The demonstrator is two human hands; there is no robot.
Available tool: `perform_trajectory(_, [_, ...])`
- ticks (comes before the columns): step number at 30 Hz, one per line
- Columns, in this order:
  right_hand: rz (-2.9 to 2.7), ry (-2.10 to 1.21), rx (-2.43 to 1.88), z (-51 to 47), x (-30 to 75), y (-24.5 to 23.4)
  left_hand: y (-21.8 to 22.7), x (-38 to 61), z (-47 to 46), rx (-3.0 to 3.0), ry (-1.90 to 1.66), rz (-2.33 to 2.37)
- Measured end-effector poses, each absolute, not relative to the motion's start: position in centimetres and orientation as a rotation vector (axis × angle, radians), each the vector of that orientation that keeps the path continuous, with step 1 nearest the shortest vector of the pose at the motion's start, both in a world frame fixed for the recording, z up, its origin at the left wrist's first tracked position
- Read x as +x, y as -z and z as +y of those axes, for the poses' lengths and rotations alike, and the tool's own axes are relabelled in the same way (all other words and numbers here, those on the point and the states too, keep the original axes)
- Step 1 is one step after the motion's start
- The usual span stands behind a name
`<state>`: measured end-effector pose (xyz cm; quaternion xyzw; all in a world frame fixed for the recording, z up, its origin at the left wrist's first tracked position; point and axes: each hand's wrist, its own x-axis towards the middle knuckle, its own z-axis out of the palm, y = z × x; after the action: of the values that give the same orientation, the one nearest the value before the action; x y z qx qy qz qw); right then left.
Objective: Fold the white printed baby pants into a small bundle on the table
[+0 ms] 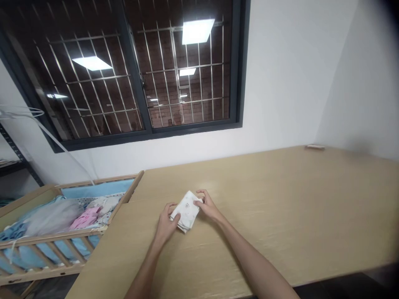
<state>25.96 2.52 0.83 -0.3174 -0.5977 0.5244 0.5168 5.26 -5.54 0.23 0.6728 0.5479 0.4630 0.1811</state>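
Note:
A small folded white cloth [186, 210] with a faint print lies on the light wooden table [280, 207], near its left part. My left hand [166, 224] grips the cloth's near left edge, fingers curled round it. My right hand [207, 205] pinches the cloth's far right edge with thumb and fingertips. Both forearms reach in from the bottom of the view.
A wooden baby cot [62, 232] stands against the table's left side, holding blue bedding, a grey cloth [50, 216] and a pink garment [84, 219]. A small flat object [314, 146] lies at the table's far right. A barred window [131, 70] and white wall lie behind.

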Motion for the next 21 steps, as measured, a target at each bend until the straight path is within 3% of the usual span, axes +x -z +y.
perform_trajectory(8, [-1.327, -1.082, -1.012, 3.6, 25.8, 1.1, -0.5, 5.9, -6.6, 1.987, -0.715, 1.709])
perform_trajectory(15, [-1.570, -0.890, -1.121, 3.9, 25.7, 2.3, -1.0, 6.4, -7.1, 2.087, -0.558, 1.825])
perform_trajectory(21, [-1.794, -0.666, -1.032, 2.1, 25.8, 0.3, -2.3, 7.4, -8.2, 2.255, -0.606, 1.804])
